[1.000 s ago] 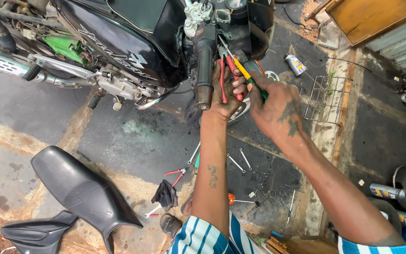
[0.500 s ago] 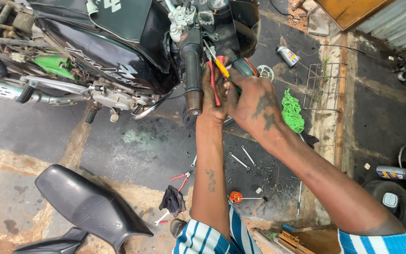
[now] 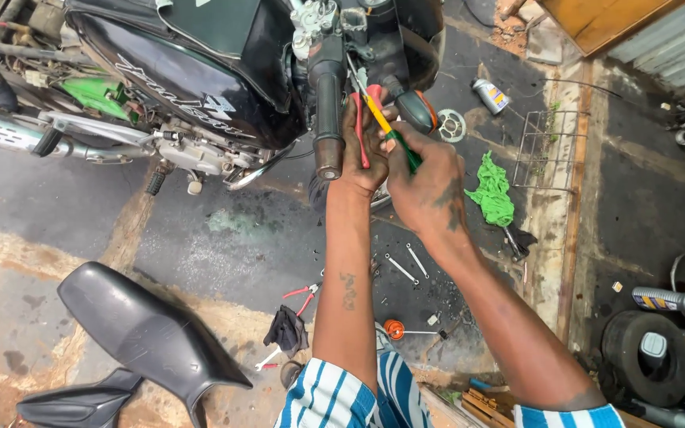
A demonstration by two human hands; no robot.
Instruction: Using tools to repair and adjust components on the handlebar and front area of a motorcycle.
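Observation:
A black motorcycle [image 3: 200,63] stands across the top of the view, its handlebar grip [image 3: 327,119] pointing toward me. My left hand [image 3: 362,158] is beside that grip and holds red-handled pliers [image 3: 356,127] up at the handlebar. My right hand [image 3: 426,178] grips a yellow and green screwdriver [image 3: 386,127], whose tip reaches toward the controls on the handlebar. Both hands are smeared with grease and touch each other.
A detached black seat [image 3: 144,333] lies on the ground at lower left. Spanners [image 3: 406,265], red pliers [image 3: 303,295], a dark rag [image 3: 285,329], a green cloth [image 3: 491,190], a small bottle [image 3: 491,97] and a wire rack [image 3: 545,150] are scattered around. Spray cans [image 3: 663,299] lie at right.
The view has shifted closer to the handlebar. Both hands have risen toward the handlebar controls, and the screwdriver now points further up along the bar.

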